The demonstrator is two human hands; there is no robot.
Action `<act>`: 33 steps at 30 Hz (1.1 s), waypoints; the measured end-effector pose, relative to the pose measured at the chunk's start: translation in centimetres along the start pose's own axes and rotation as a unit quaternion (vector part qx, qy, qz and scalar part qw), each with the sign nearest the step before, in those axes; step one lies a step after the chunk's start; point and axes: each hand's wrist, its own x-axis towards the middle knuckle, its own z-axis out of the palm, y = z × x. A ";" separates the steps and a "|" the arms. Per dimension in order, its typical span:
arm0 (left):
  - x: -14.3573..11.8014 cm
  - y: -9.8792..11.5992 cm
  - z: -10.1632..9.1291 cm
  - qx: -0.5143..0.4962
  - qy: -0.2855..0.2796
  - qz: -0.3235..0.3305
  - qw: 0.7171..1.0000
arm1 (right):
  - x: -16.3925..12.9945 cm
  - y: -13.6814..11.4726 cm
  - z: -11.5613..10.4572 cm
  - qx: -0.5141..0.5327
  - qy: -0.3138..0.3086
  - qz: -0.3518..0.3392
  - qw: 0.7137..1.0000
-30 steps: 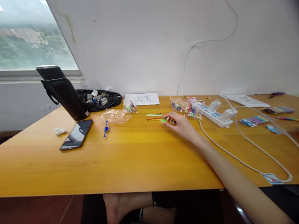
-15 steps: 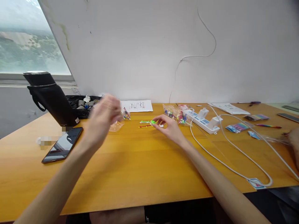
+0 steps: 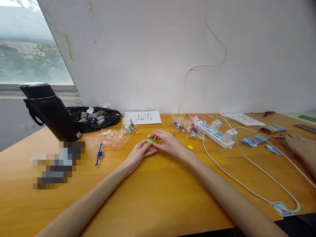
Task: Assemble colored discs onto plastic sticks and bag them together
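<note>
Both my hands meet over the middle of the table. My left hand [image 3: 138, 153] is closed, its fingertips at a small bright green plastic piece [image 3: 150, 140]. From the other side, the thumb and fingers of my right hand [image 3: 167, 142] pinch the same piece. Part of a yellow and red stick piece [image 3: 158, 140] shows just behind my right fingers, which hide the rest. A blue arrow-ended plastic piece [image 3: 99, 154] lies to the left of my hands. To the right of my right wrist is a small yellow round piece [image 3: 190, 147].
At left stand a black bottle [image 3: 53, 113] and a black bag of odds and ends [image 3: 112, 118]. Clear plastic wrap [image 3: 108, 137] lies before it. Small parts bags [image 3: 189, 126], a white power strip [image 3: 214, 134] and loose cables are at right. Another person's hand [image 3: 300, 148] reaches in there.
My left hand has come down and right to meet my right hand at the green piece. My right hand has shifted slightly left. The blue piece and yellow round piece now show.
</note>
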 end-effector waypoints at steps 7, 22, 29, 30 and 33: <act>-0.1 0.4 0.2 0.019 -0.009 -0.010 1.000 | 1.0 1.5 -1.3 0.052 0.003 0.072 0.996; -0.4 0.6 0.4 0.040 -0.020 -0.023 0.999 | 4.2 5.6 0.1 -0.205 -0.091 0.145 0.964; -0.3 0.6 0.3 0.023 -0.026 -0.020 0.999 | 4.1 5.3 0.0 -0.208 -0.101 0.121 0.965; -0.4 0.6 0.4 0.022 -0.026 -0.019 0.999 | 4.1 5.3 0.0 -0.208 -0.099 0.121 0.965; -0.5 0.9 0.6 0.015 -0.022 -0.015 1.000 | 3.8 5.3 0.1 -0.204 -0.094 0.119 0.967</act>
